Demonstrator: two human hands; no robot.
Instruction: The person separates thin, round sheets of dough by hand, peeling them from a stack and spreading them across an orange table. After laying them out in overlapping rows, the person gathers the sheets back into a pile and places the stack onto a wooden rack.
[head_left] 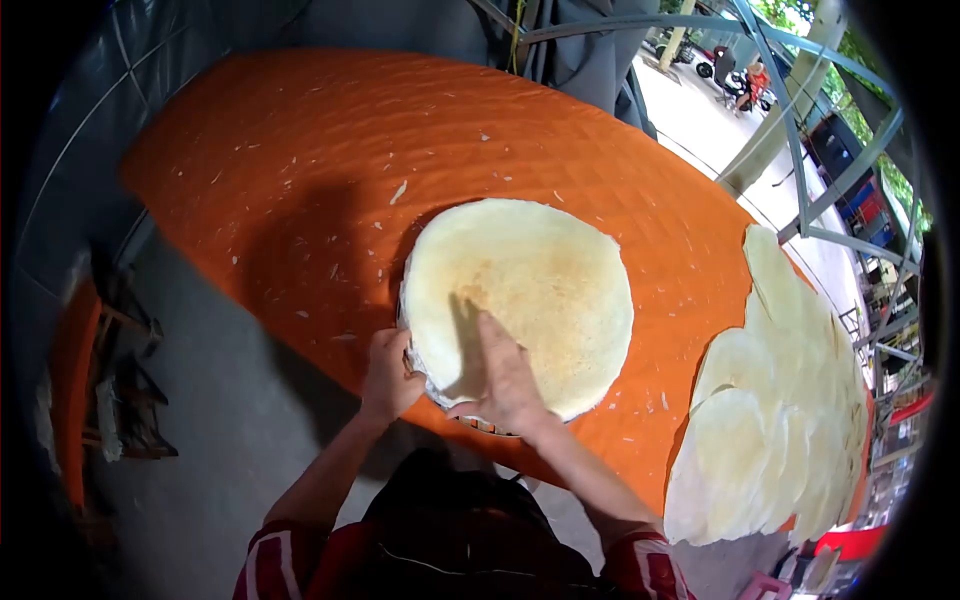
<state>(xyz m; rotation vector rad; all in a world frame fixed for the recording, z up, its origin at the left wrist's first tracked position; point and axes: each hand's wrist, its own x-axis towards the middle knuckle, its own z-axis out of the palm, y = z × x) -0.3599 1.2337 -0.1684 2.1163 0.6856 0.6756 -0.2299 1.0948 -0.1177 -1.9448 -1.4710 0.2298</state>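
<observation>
thin round sheets (570, 290) are stacked on orange counter (330, 120); left hand (388, 380) is placed at stack edge, grip cannot be told; right hand (508, 385) is held open over top; overlapped sheets (785, 400) are laid apart, unstacked.

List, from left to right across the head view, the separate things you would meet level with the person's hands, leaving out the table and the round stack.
Orange-topped furniture → left hand → right hand → overlapping thin pale rounds
</observation>
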